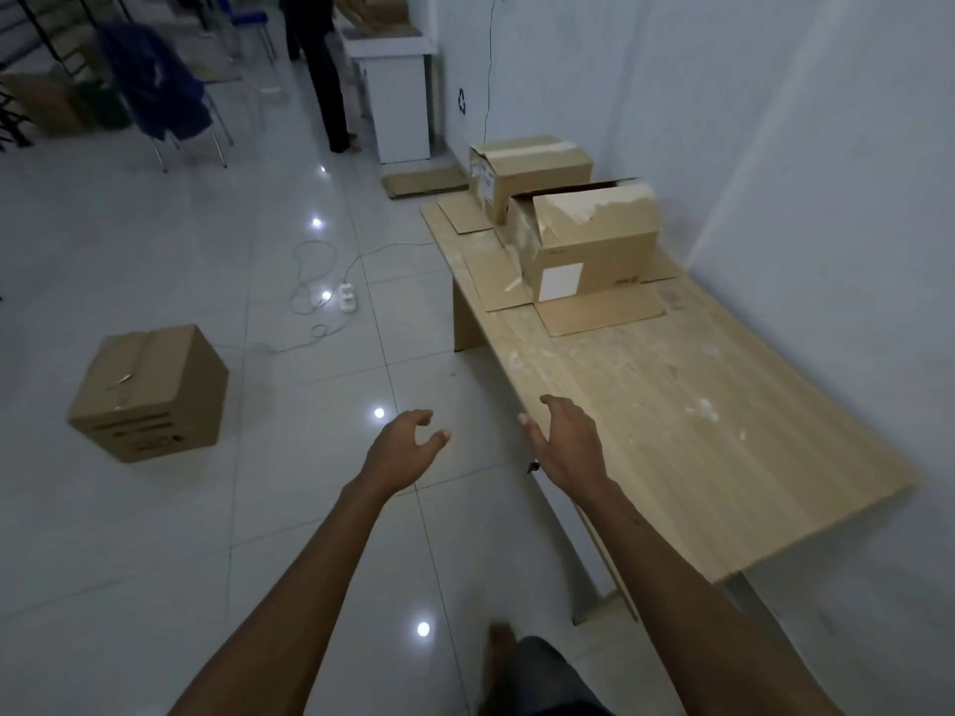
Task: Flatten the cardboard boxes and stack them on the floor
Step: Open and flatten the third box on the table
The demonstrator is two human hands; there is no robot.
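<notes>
Left hand [403, 449] and right hand [566, 447] are reaching out empty, fingers loosely curled, toward the near box [589, 245] and far box [527, 173] on the table [723, 431]; a floor box [150, 392] is sitting left. Gripping opposite sides looks wisest.

By my right hand [566, 441] the table [672, 405] is pale wood grain, matt, rubbed whitish in patches. Below my left hand [408, 447] the floor [310, 509] is glossy white tile, mirroring lamps. Ahead of both hands the box on the table [594, 240] is matt brown cardboard, its top skin torn ragged, with a smooth white paper label [560, 281]. Left of my left hand, the floor box [150, 395] is the same dull cardboard.
</notes>
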